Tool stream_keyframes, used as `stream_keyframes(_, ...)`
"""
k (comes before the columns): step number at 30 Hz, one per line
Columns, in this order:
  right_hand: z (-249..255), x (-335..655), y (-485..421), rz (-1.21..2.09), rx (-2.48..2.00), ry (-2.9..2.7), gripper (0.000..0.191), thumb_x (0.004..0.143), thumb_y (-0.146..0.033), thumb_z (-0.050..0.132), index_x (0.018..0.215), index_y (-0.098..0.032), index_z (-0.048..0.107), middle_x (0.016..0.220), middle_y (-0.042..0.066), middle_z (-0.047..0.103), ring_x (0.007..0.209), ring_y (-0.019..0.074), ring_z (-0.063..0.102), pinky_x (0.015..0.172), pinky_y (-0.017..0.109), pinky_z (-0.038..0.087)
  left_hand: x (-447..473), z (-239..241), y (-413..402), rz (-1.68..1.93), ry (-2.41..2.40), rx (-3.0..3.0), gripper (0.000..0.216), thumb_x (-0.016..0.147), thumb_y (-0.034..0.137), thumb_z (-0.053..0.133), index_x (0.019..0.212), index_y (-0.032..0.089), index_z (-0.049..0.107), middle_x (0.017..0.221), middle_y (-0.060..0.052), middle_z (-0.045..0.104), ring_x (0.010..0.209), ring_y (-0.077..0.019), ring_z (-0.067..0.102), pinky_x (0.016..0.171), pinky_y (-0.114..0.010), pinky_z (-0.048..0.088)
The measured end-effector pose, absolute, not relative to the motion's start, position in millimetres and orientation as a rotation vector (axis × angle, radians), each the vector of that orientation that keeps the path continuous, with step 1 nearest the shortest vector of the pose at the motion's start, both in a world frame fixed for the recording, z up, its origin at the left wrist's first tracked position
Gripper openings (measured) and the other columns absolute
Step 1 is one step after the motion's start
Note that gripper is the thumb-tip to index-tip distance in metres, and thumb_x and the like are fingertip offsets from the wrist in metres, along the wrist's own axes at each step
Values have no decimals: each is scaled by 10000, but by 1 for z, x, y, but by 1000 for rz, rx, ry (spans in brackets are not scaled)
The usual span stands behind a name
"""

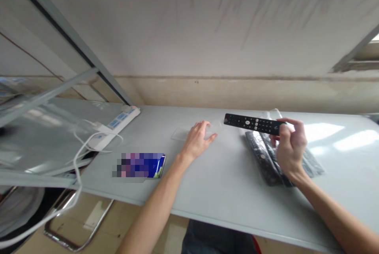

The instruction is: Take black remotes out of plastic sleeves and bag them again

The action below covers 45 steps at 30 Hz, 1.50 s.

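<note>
My right hand (pixel 289 149) grips one end of a black remote control (pixel 245 122), holding it above the table with its buttons toward me. The remote's other end points left. Below it lie several black remotes in clear plastic bags (pixel 262 159), partly hidden by my right hand and wrist. My left hand (pixel 197 140) is over the table with thumb and fingers apart and nothing between them. Next to its fingers lies a thin transparent plastic piece (pixel 179 133), partly covered by the hand; whether they touch I cannot tell.
A phone with a lit screen (pixel 142 165) lies left of my left forearm on the grey table (pixel 219 191). Farther left are a white power strip (pixel 114 127) with a white cable (pixel 77 167) and a metal frame (pixel 85 74). A wall (pixel 207 92) bounds the back.
</note>
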State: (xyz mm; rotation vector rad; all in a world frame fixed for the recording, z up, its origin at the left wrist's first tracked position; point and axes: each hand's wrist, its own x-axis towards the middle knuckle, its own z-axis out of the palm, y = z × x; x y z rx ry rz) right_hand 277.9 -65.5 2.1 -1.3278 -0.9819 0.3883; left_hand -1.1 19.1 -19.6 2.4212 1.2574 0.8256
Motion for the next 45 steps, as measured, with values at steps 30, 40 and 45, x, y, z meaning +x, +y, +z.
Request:
stream_keyframes(30,-10,285,-52,736,-1230,-823,134,950,-430,630,970,-298,616,575,-75,384,456,144,346,404,269,281,3,-17,16,603,1115,2454,231,1128,327,411,1056,208,595,1021,-97,718,944,-258,683,864,-364,508)
stream_keyframes(40,-3,280,-56,683,-1269,-886,171,964,-457,599,946,-288,613,580,-68,374,463,138,327,399,258,278,4,-10,17,791,935,2272,371,1066,567,526,1078,207,615,1141,-104,687,1103,-271,645,1011,-402,498)
stream_keyframes(45,-3,280,-57,725,-1272,-868,190,936,-476,621,934,-287,609,574,-73,355,458,132,307,389,246,255,0,-13,20,697,892,2135,335,1081,413,317,1008,206,569,980,-66,637,938,-232,604,941,-383,484)
